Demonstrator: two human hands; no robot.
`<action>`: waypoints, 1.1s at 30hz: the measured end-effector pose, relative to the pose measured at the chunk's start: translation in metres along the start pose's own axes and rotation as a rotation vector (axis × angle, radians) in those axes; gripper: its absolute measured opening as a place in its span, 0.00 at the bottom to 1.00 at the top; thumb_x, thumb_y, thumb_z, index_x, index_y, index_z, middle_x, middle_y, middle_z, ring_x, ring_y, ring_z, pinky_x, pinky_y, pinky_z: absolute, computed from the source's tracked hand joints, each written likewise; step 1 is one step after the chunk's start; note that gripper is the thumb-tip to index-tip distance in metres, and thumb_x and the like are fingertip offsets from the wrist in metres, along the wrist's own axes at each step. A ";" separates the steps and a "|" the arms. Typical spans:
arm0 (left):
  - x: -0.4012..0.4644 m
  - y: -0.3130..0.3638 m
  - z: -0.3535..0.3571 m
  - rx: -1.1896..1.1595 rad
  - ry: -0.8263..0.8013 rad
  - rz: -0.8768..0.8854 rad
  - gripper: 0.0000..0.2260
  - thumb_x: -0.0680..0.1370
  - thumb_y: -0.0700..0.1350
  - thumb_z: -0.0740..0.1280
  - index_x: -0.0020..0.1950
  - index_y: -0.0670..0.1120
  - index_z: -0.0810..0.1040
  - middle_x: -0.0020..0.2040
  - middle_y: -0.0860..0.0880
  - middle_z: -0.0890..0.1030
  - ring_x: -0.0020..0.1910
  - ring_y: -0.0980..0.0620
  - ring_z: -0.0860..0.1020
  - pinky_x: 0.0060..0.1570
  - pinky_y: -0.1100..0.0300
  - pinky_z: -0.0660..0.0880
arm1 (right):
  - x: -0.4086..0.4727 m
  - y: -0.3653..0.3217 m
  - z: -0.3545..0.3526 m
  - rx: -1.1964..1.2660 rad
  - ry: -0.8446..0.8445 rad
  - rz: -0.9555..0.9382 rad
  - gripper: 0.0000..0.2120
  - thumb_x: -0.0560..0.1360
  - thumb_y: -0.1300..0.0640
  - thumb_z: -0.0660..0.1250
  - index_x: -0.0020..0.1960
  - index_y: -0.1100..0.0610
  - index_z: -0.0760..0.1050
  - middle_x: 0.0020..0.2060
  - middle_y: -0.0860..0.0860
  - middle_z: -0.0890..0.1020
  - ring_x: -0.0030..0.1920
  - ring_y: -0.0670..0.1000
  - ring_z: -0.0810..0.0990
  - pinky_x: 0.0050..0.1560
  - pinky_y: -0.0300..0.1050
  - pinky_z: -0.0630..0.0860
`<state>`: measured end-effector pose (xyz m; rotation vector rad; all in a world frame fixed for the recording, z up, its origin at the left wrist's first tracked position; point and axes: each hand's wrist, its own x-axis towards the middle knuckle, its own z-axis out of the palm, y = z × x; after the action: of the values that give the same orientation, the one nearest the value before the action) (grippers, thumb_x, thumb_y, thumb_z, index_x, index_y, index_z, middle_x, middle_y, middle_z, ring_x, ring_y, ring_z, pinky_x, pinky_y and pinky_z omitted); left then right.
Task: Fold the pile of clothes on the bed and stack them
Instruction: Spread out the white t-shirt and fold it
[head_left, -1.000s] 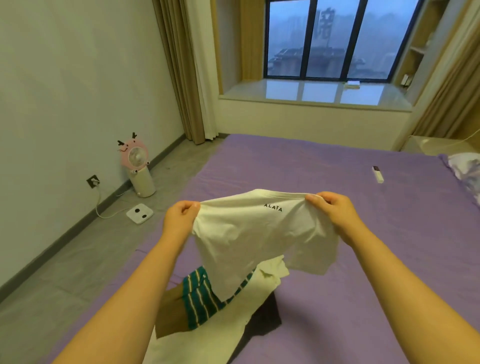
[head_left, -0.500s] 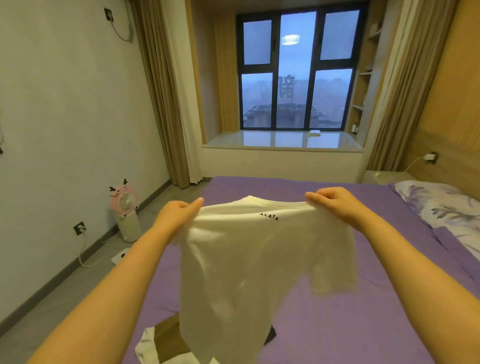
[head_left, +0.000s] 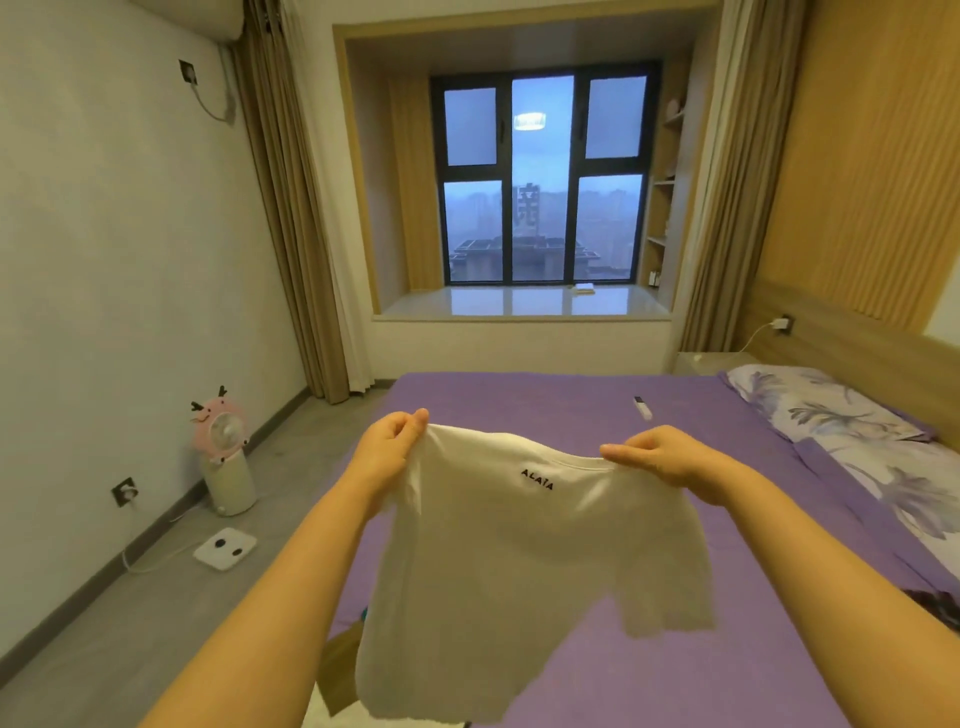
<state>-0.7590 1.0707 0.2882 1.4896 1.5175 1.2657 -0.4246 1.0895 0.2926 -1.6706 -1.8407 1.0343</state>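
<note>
A white T-shirt (head_left: 498, 582) with small black lettering at the collar hangs in the air over the purple bed (head_left: 649, 649). My left hand (head_left: 387, 449) pinches its left shoulder. My right hand (head_left: 660, 460) pinches the right shoulder, and the collar sags between them. The shirt hangs spread out, one sleeve drooping at the right. Behind its lower left edge a brown garment (head_left: 340, 670) of the pile peeks out; the other clothes of the pile are hidden by the shirt.
A white remote (head_left: 642, 407) lies far up the bed. Patterned pillows (head_left: 831, 410) sit at the right by the headboard. On the floor at the left stand a pink fan (head_left: 223, 452) and a white scale (head_left: 225, 548). A dark item (head_left: 935, 605) lies at the bed's right edge.
Both hands have lifted the T-shirt up off the pile and spread it wider. The view has tilted upward, so the pile has dropped out of sight beneath the shirt.
</note>
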 end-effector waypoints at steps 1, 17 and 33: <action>-0.002 0.001 0.006 -0.019 0.001 0.001 0.17 0.80 0.56 0.59 0.40 0.44 0.69 0.35 0.47 0.67 0.34 0.51 0.66 0.34 0.58 0.63 | -0.008 0.001 0.006 0.118 0.012 -0.038 0.24 0.65 0.35 0.69 0.36 0.57 0.82 0.31 0.49 0.81 0.32 0.47 0.79 0.36 0.38 0.76; -0.045 0.027 0.114 0.056 -0.256 0.140 0.15 0.81 0.55 0.57 0.40 0.47 0.69 0.36 0.51 0.73 0.35 0.56 0.71 0.35 0.66 0.67 | -0.043 -0.001 0.042 0.757 0.058 0.057 0.08 0.73 0.63 0.70 0.51 0.58 0.78 0.44 0.53 0.81 0.44 0.51 0.80 0.42 0.43 0.78; -0.041 0.074 0.282 0.058 -0.447 -0.011 0.05 0.75 0.50 0.71 0.46 0.50 0.78 0.43 0.52 0.80 0.42 0.56 0.78 0.45 0.58 0.76 | -0.055 0.088 -0.111 0.640 0.026 -0.307 0.07 0.77 0.68 0.62 0.45 0.58 0.74 0.43 0.54 0.76 0.45 0.52 0.78 0.46 0.45 0.79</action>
<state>-0.4661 1.0755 0.2604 1.6633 1.2690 0.8135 -0.2754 1.0604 0.3021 -0.9884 -1.4635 1.2752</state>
